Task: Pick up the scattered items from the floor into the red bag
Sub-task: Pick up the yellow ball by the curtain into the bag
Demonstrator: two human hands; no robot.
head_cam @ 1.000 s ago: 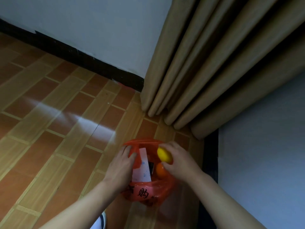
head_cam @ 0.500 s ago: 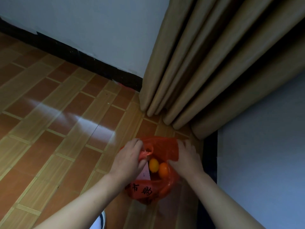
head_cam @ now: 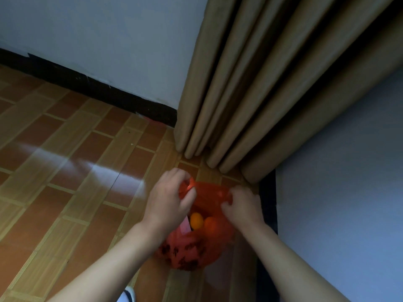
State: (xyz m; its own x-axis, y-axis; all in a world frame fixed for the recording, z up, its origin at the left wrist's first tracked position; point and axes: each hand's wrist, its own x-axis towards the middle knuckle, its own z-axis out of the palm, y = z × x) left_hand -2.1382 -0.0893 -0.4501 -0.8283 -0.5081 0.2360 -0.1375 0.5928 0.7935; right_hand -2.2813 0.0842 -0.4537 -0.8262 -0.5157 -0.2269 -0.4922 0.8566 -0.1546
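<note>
The red bag [head_cam: 187, 249] of thin plastic with dark printed characters sits on the floor between my wrists. My left hand [head_cam: 168, 199] pinches its left handle loop at the top. My right hand [head_cam: 242, 205] grips the right side of the bag's rim. Inside the open mouth lie a yellow fruit [head_cam: 196, 220], an orange fruit [head_cam: 210, 224] to its right, and the edge of a pale flat packet [head_cam: 185, 226] on the left.
Beige curtains [head_cam: 250, 101] hang to the floor just beyond the bag. A pale wall [head_cam: 340, 203] with a black skirting strip [head_cam: 267, 199] stands close on the right. Glossy brown tiled floor [head_cam: 76, 171] stretches to the left. A white shoe tip [head_cam: 128, 295] shows at the bottom edge.
The yellow fruit has left my right hand and now lies in the bag. Both hands have moved up to the bag's rim and closed on it.
</note>
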